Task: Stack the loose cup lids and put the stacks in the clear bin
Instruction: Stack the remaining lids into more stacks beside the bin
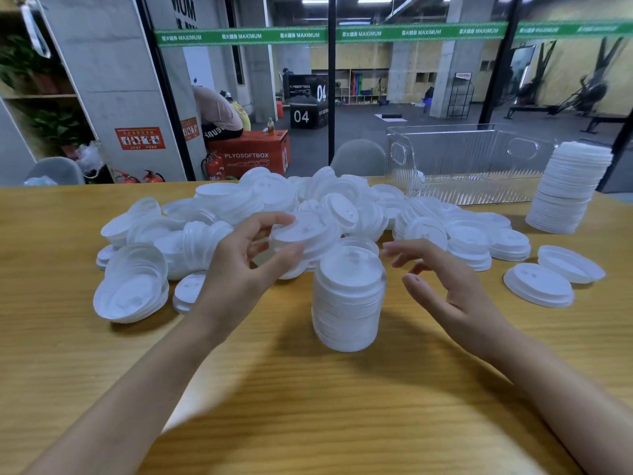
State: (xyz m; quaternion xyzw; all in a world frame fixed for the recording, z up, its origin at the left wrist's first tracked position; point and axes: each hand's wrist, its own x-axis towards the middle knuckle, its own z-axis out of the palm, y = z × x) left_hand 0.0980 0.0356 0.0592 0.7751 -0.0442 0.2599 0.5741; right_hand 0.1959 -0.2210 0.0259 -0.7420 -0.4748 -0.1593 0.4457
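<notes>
Glossy white round lids [274,200] heaped behind 1 upright stack [347,303].

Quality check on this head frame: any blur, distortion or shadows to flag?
Head view: wide-angle distortion bows the table along its far edge; the right hand is slightly motion-blurred, the left hand gripping a lid is sharper; soft shadows lie beside the centre stack; loose lids look nearly overexposed.
</notes>
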